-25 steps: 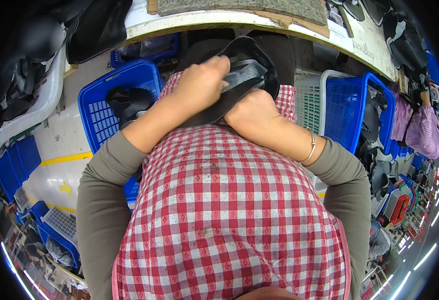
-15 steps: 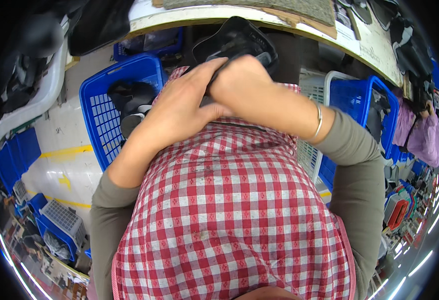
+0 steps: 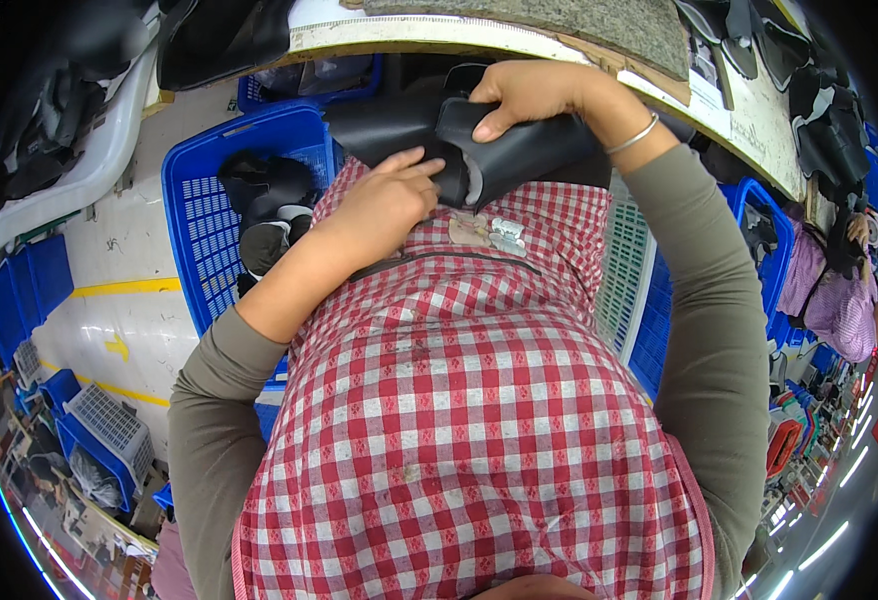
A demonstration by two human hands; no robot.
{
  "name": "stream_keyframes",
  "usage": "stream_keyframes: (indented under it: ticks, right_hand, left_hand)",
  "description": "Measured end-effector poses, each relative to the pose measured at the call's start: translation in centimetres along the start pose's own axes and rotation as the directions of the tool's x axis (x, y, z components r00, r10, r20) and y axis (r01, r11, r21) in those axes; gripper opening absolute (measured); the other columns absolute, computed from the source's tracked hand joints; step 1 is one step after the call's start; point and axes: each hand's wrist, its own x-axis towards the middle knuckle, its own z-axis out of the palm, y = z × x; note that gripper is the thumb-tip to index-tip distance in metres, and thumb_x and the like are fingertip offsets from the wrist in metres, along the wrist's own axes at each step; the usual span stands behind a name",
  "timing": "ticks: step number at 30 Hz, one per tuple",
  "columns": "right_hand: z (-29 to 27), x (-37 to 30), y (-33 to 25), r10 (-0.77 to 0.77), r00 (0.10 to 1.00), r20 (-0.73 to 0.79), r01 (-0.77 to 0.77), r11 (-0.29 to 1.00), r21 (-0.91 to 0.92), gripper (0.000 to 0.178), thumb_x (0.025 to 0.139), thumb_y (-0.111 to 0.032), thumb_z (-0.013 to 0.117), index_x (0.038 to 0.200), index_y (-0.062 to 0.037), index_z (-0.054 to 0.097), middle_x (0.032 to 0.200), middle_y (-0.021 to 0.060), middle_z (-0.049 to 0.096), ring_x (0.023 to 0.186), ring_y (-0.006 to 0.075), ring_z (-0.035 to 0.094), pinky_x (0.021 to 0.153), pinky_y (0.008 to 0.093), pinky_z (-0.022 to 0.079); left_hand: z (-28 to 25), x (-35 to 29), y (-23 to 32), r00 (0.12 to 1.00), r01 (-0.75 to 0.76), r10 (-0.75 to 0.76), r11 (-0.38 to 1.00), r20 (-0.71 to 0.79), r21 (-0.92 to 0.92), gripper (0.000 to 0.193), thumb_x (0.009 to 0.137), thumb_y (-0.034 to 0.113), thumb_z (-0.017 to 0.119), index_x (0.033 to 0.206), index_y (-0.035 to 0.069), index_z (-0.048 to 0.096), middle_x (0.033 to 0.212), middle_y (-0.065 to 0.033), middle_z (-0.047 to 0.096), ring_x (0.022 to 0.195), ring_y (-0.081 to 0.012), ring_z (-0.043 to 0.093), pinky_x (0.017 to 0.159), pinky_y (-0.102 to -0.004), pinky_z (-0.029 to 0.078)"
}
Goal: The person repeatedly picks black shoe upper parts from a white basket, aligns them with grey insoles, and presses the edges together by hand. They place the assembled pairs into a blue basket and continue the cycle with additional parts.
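Observation:
A black leather boot upper (image 3: 534, 160) lies across my lap at the bench edge, with a pale lining showing along its curved inner edge. My right hand (image 3: 534, 95) grips its top edge, thumb on the near face and fingers over the far side. The left part of the leather (image 3: 384, 130) stretches toward the blue basket. My left hand (image 3: 389, 200) rests against the lower left part with its fingers spread, fingertips touching the leather. Below the upper, the red and white checked apron (image 3: 459, 370) covers my lap.
A blue basket (image 3: 194, 215) holding black shoe pieces (image 3: 269, 195) stands at my left. Ahead runs a workbench (image 3: 439, 35) with a grey board (image 3: 549, 25) on it. At my right are a white crate (image 3: 627, 270) and another blue basket (image 3: 749, 205). Another person (image 3: 829, 290) sits farther right.
My hands have moved apart from being close together over the leather. The right went up and right, the left slightly down. The upper now lies spread wider across my lap.

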Motion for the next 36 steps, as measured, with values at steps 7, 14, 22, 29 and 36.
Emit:
stream_keyframes:
  ticks: [7, 14, 22, 29, 36]
  right_hand:
    - [3.8, -2.9, -3.9, -0.014, 0.956, -0.294, -0.119, 0.896, -0.429, 0.036, 0.085, -0.039, 0.081, 0.108, -0.0113, 0.08, 0.085, 0.0132, 0.076, 0.082, 0.0318, 0.074, 0.074, 0.0426, 0.056]
    - [2.4, -6.2, -5.4, -0.191, 0.949, -0.252, 0.093, 0.931, -0.354, 0.031, 0.081, -0.031, 0.083, 0.1, -0.0073, 0.079, 0.078, 0.0163, 0.07, 0.075, 0.0359, 0.07, 0.07, 0.0432, 0.053]
    - [8.8, -5.2, -5.4, -0.34, 0.713, -0.614, -0.263, 0.682, -0.683, 0.015, 0.073, -0.026, 0.079, 0.087, -0.0179, 0.077, 0.082, -0.0011, 0.066, 0.088, 0.0187, 0.065, 0.08, 0.0326, 0.047]
    - [8.0, -5.3, -1.3, -0.263, 0.602, -0.754, -0.109, 0.908, -0.405, 0.025, 0.073, -0.028, 0.087, 0.091, -0.0145, 0.079, 0.082, 0.0023, 0.066, 0.09, 0.0227, 0.064, 0.088, 0.0398, 0.042]
    - [6.9, -5.0, -1.1, -0.144, 0.668, -0.73, -0.053, 0.969, -0.24, 0.026, 0.083, -0.03, 0.084, 0.095, -0.0127, 0.068, 0.083, 0.0049, 0.069, 0.085, 0.0251, 0.067, 0.089, 0.0393, 0.042]
  left_hand:
    - [-1.8, 2.3, -0.8, 0.728, 0.393, -0.669, 0.586, -0.149, -0.709, 0.025, 0.098, -0.004, 0.062, 0.122, 0.0, 0.068, 0.108, -0.0076, 0.07, 0.097, -0.0153, 0.068, 0.076, -0.0308, 0.063]
    - [-2.5, 3.5, -0.8, 0.89, 0.141, -0.354, 0.813, -0.287, -0.565, 0.023, 0.103, 0.008, 0.063, 0.122, 0.001, 0.074, 0.096, -0.0054, 0.07, 0.084, -0.0141, 0.067, 0.077, -0.0277, 0.055]
    - [0.1, 6.0, -3.6, 0.734, 0.379, -0.642, 0.117, 0.221, -0.918, 0.022, 0.099, 0.007, 0.065, 0.114, -0.006, 0.075, 0.09, -0.0067, 0.073, 0.073, -0.013, 0.067, 0.067, -0.0273, 0.056]
    - [-0.7, 4.9, -4.0, 0.827, 0.297, -0.532, 0.134, 0.184, -0.946, 0.027, 0.102, 0.009, 0.066, 0.125, -0.003, 0.073, 0.101, -0.0069, 0.076, 0.091, -0.0122, 0.069, 0.085, -0.0264, 0.057]
    - [-1.0, 4.9, -2.6, 0.81, 0.321, -0.579, 0.299, 0.097, -0.899, 0.025, 0.099, 0.004, 0.067, 0.123, -0.001, 0.075, 0.099, -0.0049, 0.077, 0.083, -0.0092, 0.065, 0.081, -0.0246, 0.054]
